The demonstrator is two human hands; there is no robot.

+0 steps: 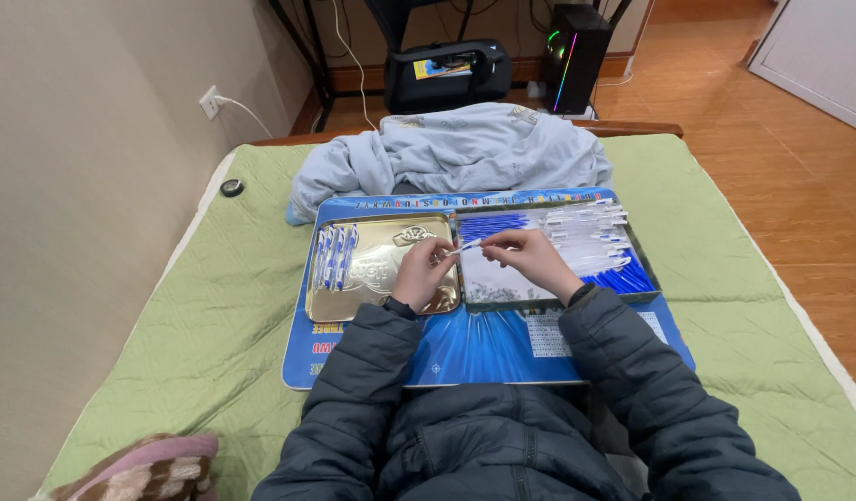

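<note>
My left hand [422, 272] and my right hand [533, 260] meet over the join of two trays, and together they pinch a thin clear pen part [467, 247] between their fingertips. Under my left hand lies a gold metal tray [372, 292] with several blue and white pens [335, 256] lined up at its left side. Under my right hand sits a dark tray [559, 299] that holds blue refills [495, 224], clear pen barrels [590, 227] and more blue parts [627, 276]. Both trays rest on a blue board [502, 348] on a green quilt.
A crumpled light blue garment [456, 148] lies just beyond the board. The green quilt [224, 306] covers the bed, with a small dark round object [231, 187] near the wall. A dark bag [446, 74] and a lit computer tower [572, 56] stand on the floor behind.
</note>
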